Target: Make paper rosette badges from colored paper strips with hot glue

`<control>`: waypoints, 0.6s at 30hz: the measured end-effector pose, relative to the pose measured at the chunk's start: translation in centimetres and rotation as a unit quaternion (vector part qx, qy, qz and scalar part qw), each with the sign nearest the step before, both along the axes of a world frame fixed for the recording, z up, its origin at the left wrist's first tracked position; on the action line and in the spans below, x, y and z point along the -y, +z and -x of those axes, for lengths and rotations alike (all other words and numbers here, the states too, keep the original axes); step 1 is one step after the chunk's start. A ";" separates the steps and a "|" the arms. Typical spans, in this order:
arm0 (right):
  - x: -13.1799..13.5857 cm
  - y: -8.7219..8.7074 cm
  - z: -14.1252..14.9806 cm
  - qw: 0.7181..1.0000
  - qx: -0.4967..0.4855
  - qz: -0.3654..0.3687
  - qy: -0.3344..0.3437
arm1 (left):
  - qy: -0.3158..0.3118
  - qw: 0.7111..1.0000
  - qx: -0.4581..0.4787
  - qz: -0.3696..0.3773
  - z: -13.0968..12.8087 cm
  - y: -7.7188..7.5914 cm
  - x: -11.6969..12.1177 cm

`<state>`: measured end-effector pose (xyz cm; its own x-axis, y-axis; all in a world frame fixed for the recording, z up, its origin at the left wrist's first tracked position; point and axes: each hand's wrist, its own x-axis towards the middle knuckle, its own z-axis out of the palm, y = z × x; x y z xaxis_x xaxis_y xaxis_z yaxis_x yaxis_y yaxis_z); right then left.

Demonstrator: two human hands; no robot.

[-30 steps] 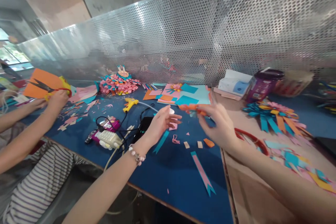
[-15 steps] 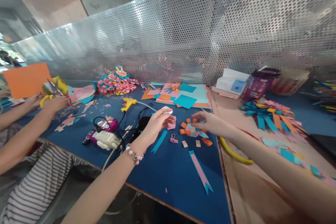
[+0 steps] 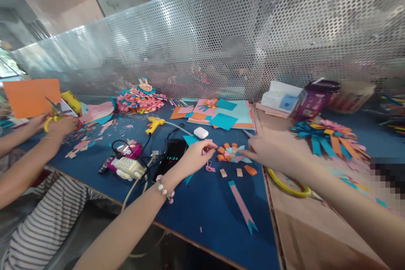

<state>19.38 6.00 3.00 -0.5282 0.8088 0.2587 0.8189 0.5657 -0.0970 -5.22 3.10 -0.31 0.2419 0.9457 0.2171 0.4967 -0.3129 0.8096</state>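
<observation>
My left hand (image 3: 200,155), wearing a beaded bracelet, has its thumb and fingers pinched together at a small pink paper piece (image 3: 208,141). Just behind it lies a white earbud case (image 3: 201,133). My right hand (image 3: 267,151) is open, its fingers reaching to the right edge of a paper flower (image 3: 233,152) with orange and pale blue petals. In front of the flower are small beige and orange paper pieces (image 3: 250,170) and a pink-and-blue paper ribbon (image 3: 242,206) with a notched end. A curled pink strip (image 3: 209,166) sits beside my left hand.
A yellow glue gun (image 3: 155,125), a phone (image 3: 173,156) and a corded power strip (image 3: 129,168) are to the left. Yellow-handled scissors (image 3: 289,187) lie under my right forearm. Farther left, a co-worker's hands hold scissors (image 3: 55,118) and orange paper (image 3: 33,98). A perforated metal panel (image 3: 202,29) stands behind.
My left hand has moved from the white earbud case down to the pink paper, leaving the case in full view. My right hand has shifted slightly right. The phone's lit clock now shows.
</observation>
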 end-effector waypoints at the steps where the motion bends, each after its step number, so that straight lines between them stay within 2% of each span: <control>1: 0.5 0.4 -0.2 0.999 0.031 -0.008 0.011 | -0.008 0.999 -0.031 -0.013 -0.1 0.0 0.1; 3: 1.4 1.0 -0.4 0.996 0.085 0.001 0.041 | -0.031 0.997 -0.072 -0.024 -0.1 0.0 0.3; 5: 2.0 1.3 -0.1 0.988 0.131 0.047 0.060 | -0.041 0.994 -0.095 -0.030 -0.1 0.1 0.4; 8: 2.5 1.3 0.7 0.972 0.204 0.103 0.046 | -0.043 0.992 -0.116 -0.033 0.0 0.1 0.4; 18: 2.3 0.6 1.4 0.973 0.201 0.112 0.020 | -0.063 0.993 -0.097 -0.004 -0.2 0.4 0.6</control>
